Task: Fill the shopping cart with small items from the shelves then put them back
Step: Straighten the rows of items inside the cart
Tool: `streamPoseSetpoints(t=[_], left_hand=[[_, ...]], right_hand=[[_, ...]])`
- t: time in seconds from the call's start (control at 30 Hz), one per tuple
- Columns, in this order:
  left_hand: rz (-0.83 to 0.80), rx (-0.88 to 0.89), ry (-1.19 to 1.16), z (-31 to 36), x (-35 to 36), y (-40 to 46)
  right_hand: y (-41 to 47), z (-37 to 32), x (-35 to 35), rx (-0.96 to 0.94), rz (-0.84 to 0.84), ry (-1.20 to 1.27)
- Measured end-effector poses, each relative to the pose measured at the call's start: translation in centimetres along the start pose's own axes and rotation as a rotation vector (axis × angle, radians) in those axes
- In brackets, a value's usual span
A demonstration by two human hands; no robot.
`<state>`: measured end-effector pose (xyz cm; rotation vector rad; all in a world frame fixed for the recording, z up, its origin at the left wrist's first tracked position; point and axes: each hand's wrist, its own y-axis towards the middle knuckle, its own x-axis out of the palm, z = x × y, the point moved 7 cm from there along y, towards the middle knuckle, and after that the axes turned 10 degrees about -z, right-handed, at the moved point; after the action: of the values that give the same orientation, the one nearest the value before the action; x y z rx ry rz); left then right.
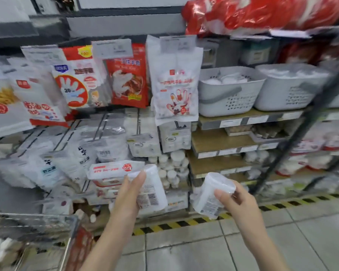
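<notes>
Wire mesh of one shopping cart [33, 229] is seen at the lower left edge, white packets lying inside. One white plastic pack [152, 189] is gripped by the left hand [128, 200], held before the lower shelves [219, 139]. One clear round container [213, 195] is pinched by the right hand [237, 202], just right of it. Two grey baskets [229, 92] are set on the upper shelf. Open tiled floor [204, 249] lies below, edged by striped tape.
</notes>
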<state>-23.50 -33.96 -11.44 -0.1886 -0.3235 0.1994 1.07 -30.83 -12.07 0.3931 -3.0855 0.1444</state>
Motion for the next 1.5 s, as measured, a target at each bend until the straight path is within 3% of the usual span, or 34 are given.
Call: streamPoseSetpoints(t=[0.33,0.7,0.97,1.1,1.5], left_hand=[[-0.251,-0.064,0.036,-1.8,15.6,6.5],[-0.289,0.057,0.085,1.2,26.6,19.1],[-0.413,0.086,0.178,2.8,36.7,26.6],[-0.435,0.098,0.221,3.1,41.1,29.0],[-0.287,0.198,0.339,6.0,48.2,36.8]], right_hand=[[-1.6,-1.8,-15.6,-0.039,0.296,0.076],[7.8,-5.1,-25.8,-0.074,0.365,0.041],[13.6,-8.1,-34.0,-0.176,0.456,-0.002],[17.0,-9.6,-37.4,-0.196,0.428,-0.042],[30.1,-15.7,-43.8,-0.331,0.207,-0.150]])
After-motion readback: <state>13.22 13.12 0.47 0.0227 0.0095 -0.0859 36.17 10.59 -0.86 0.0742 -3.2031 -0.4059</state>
